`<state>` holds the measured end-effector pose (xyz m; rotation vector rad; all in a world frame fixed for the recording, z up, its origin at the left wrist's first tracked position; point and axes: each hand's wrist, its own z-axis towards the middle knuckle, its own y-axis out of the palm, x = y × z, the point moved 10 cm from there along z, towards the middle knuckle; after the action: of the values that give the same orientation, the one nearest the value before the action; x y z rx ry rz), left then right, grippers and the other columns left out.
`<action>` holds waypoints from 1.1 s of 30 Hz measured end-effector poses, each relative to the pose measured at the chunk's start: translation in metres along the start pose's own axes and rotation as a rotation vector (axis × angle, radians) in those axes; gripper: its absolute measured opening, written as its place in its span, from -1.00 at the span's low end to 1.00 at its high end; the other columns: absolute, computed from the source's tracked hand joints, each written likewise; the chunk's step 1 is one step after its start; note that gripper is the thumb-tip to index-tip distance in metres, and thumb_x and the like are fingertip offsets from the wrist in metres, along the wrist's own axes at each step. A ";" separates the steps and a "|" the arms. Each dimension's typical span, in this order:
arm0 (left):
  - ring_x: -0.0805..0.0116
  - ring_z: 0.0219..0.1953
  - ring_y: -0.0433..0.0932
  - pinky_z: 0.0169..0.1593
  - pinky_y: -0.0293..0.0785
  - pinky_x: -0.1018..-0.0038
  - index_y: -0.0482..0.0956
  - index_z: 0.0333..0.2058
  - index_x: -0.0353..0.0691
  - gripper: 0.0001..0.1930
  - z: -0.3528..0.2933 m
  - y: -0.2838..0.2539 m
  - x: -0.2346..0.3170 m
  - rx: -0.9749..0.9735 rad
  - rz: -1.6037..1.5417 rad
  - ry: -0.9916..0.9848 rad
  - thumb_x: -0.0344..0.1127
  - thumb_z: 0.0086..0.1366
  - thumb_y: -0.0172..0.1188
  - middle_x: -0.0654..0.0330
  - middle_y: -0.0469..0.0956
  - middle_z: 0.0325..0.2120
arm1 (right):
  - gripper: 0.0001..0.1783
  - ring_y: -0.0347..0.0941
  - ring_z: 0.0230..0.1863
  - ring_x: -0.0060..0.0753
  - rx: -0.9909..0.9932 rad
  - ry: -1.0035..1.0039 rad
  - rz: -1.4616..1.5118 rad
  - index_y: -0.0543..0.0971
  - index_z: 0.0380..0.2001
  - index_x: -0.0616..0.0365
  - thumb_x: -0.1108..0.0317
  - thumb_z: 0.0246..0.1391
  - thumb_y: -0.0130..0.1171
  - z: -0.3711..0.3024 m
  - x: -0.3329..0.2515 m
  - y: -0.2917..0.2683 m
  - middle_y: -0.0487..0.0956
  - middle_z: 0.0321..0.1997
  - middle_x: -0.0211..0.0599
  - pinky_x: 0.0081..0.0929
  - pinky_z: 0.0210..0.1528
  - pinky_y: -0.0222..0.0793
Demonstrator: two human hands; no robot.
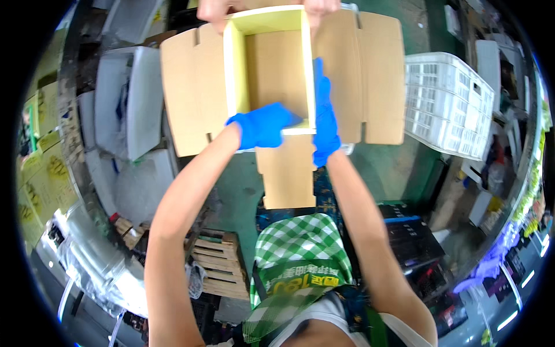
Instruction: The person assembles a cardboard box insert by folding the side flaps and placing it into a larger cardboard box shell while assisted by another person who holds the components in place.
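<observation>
An open cardboard box with a pale yellow inner wall lies in front of me, its brown flaps spread left, right and toward me. My left hand, in a blue glove, is closed over the near left part of the rim, with its fingertips inside near the near right corner. Flat along the outside of the right wall lies my right hand, also blue-gloved, fingers stretched forward. At the far rim, another person's bare hands hold the two corners; their fingers are partly cut off by the picture's edge.
To the right of the flaps stands a white plastic crate. Grey bins line the left side. A wooden pallet lies low on the left, and dark crates are at the lower right. Green floor shows below the box.
</observation>
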<state>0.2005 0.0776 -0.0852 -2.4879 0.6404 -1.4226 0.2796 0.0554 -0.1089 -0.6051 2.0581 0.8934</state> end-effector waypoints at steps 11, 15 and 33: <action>0.00 0.02 0.39 0.05 0.36 0.23 0.44 0.05 -0.04 -0.46 -0.038 -0.043 0.018 0.359 0.493 -0.131 -0.32 0.00 0.21 -0.03 0.34 0.08 | -0.11 -0.01 0.37 -0.14 0.029 -0.311 -0.706 -0.09 0.34 0.04 0.66 -0.06 -0.03 -0.040 -0.046 0.030 0.01 0.39 -0.11 -0.33 0.30 0.02; 0.07 0.22 0.20 0.22 0.17 0.21 0.31 0.15 -0.13 -0.33 -0.145 -0.064 0.037 0.925 0.339 -0.065 -0.06 0.06 0.25 0.05 0.17 0.22 | -0.08 0.09 0.32 -0.09 0.049 -0.264 -0.656 -0.08 0.35 -0.04 0.74 -0.12 -0.15 -0.045 -0.045 0.030 0.09 0.36 -0.09 -0.36 0.24 0.12; 0.39 0.13 0.32 0.16 0.30 0.51 0.08 0.26 -0.09 -0.47 -0.073 -0.021 -0.091 1.172 -1.284 -0.080 -0.01 0.40 -0.19 0.22 0.27 0.14 | -0.34 0.24 0.21 -0.08 0.044 -0.422 -0.798 0.12 0.28 0.05 0.45 0.09 0.00 -0.018 -0.072 0.022 0.24 0.27 -0.10 -0.28 0.19 0.17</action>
<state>0.1030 0.1408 -0.1098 -1.7279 -1.6103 -1.2361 0.2974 0.0635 -0.0344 -1.0120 1.2774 0.4409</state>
